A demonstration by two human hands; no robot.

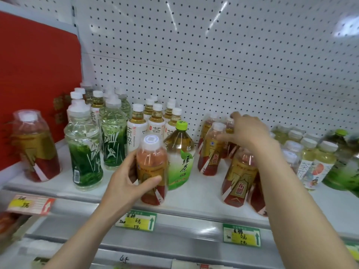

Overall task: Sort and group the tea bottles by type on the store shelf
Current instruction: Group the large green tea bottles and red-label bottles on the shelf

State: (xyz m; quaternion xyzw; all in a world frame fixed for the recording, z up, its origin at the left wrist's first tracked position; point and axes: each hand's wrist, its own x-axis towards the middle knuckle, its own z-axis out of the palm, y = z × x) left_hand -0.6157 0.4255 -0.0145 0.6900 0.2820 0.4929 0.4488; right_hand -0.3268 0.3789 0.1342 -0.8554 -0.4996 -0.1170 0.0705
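Left hand (124,179) wrapped round red tea bottle (152,164) at shelf (204,191) front, right hand (247,133) clutching rear red bottle (229,127) top

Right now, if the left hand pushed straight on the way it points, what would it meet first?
Probably the green-capped tea bottle, standing just behind and right of the red-gold bottle that the left hand grips; depth is unclear.

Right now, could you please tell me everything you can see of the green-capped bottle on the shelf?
The green-capped bottle is clear plastic, upright near the middle of the shelf. Amber tea shows above a green-and-white label with dark characters. The red-labelled bottle in the left hand overlaps its lower left; contact cannot be told.
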